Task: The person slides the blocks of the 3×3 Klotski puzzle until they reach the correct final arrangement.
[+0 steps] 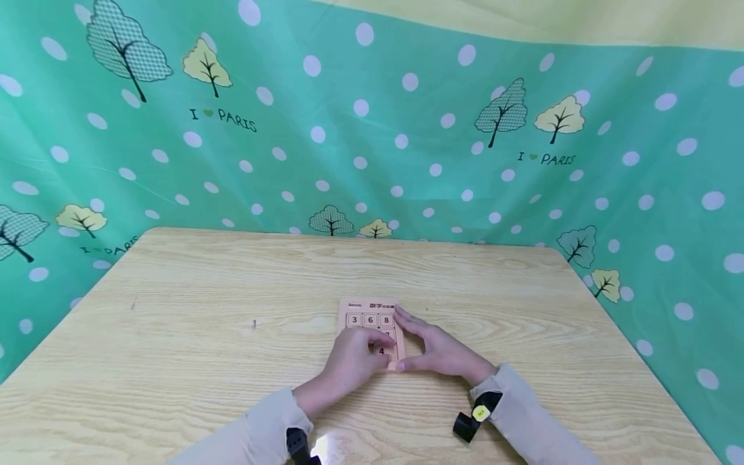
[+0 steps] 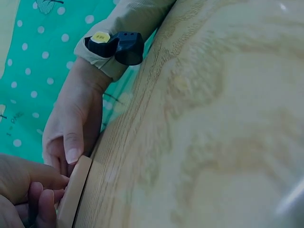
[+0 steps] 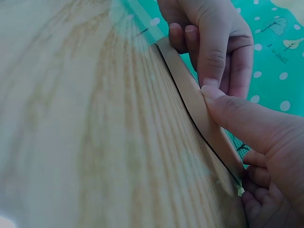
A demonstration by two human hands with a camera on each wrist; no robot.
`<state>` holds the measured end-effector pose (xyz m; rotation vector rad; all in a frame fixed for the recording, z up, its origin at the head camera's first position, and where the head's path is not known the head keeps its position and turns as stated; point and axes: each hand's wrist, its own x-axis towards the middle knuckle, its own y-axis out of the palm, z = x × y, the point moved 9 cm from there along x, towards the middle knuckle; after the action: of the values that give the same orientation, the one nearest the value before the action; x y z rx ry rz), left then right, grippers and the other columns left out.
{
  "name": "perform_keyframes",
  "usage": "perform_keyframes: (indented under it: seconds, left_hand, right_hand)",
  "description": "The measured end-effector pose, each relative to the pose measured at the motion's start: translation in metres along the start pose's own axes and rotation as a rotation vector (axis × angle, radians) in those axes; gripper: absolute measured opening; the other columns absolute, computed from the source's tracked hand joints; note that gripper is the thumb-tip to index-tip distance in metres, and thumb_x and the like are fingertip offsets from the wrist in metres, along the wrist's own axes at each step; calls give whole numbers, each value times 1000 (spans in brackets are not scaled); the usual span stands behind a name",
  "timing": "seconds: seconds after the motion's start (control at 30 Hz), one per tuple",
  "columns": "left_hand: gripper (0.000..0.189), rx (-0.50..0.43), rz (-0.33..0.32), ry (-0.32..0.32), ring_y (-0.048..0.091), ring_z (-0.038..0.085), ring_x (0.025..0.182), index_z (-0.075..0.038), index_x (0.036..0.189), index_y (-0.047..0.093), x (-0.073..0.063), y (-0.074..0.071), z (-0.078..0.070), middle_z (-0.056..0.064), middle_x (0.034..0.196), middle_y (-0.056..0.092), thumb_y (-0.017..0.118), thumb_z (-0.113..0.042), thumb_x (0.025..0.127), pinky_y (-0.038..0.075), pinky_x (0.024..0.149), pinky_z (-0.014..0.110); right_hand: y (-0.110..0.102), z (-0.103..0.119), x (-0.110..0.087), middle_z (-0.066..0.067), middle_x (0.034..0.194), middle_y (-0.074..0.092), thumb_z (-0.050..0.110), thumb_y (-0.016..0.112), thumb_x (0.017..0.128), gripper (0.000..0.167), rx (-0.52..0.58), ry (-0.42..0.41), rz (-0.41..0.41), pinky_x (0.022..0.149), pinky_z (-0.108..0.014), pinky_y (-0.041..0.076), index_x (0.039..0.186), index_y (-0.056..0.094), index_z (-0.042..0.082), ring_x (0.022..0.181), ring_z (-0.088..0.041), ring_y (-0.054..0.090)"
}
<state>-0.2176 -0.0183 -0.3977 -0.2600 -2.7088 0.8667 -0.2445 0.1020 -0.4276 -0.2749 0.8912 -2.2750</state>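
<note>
A pink number slide puzzle lies flat on the table, its tiles 3, 6 and 8 showing in the top row. My left hand is over its lower part, hiding several tiles. The index finger and thumb are bent around the tile marked 4; whether they pinch a tile is not clear. My right hand holds the board along its right side, thumb at the near corner and fingers at the far corner. In the right wrist view, the right thumb presses the board's side edge.
The wooden table extends around the board on all sides. Behind it hangs a green dotted curtain with tree prints. A dark wrist camera sticks out from the right cuff.
</note>
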Motion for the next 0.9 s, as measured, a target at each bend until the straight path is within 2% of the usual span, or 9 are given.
perform_keyframes:
  seconds: [0.23,0.43,0.6,0.7,0.83,0.9]
  left_hand:
    - [23,0,9,-34,64,15,92,-8,93,74,-3,-6,8,2,95,72,70,-3,71,51,80,30]
    - [24,19,2,-34,64,19,101,-9,94,74,-5,-11,13,2,98,72,71,-4,71,48,89,38]
    - [24,7,2,-39,63,21,102,-8,94,74,-6,-14,13,3,98,72,71,-4,71,47,90,41]
    - [25,-20,25,-25,63,22,102,-8,96,73,-6,-13,13,4,99,72,71,-4,72,47,90,43]
    - [27,-101,66,-23,62,20,105,-8,102,72,-5,-13,18,4,104,70,72,-7,74,47,92,41]
    - [29,-140,74,-37,65,16,84,-7,105,71,-3,-16,22,6,107,70,73,-8,76,52,79,34]
  right_hand:
    - [0,0,0,2,158,9,43,74,78,92,-5,6,8,113,-46,14,149,24,12,143,-24,10]
    - [0,1,1,0,158,10,41,74,77,91,-17,3,2,113,-48,15,149,25,13,143,-27,11]
    - [0,1,1,1,158,9,42,74,77,91,-18,9,5,113,-48,15,149,25,14,143,-26,11]
    - [0,1,1,1,158,9,42,74,77,91,-16,11,6,113,-48,15,149,25,13,143,-26,11]
    - [0,1,1,1,158,10,41,74,78,91,-12,10,6,113,-48,15,149,25,12,143,-26,11]
    - [0,2,1,0,158,10,41,74,78,91,-10,6,6,113,-48,14,149,25,12,143,-26,10]
